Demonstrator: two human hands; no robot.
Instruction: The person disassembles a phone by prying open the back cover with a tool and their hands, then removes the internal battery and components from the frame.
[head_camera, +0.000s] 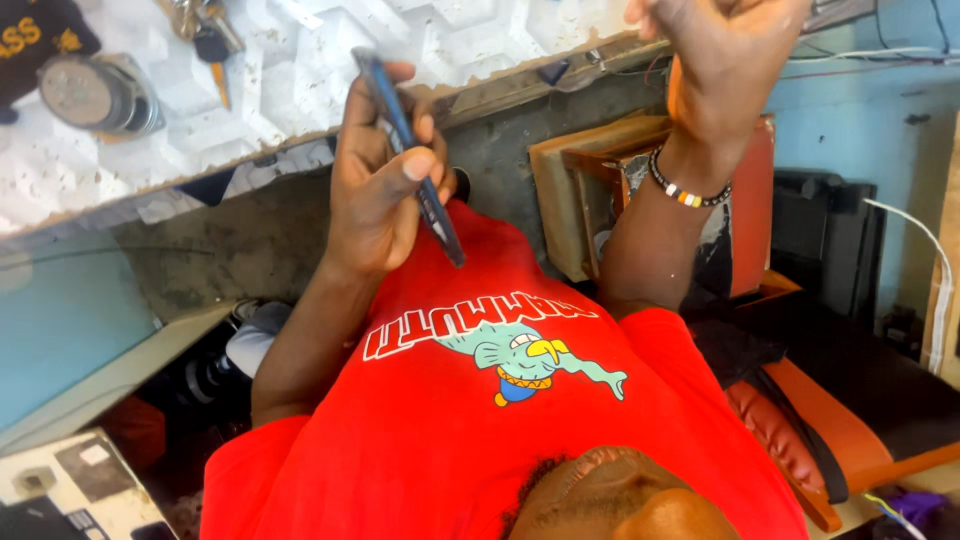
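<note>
Keys (205, 30) lay on the white, bumpy surface (290, 90), left of the slim dark blue phone (408, 150). That phone stood tilted, edge-on, over the red printed shirt (480, 400), with the left hand (375, 180) fingers clamped on it. Right of the phone, the right hand (725, 60) was raised, fingers curled together; whether they gripped anything could not be told.
</note>
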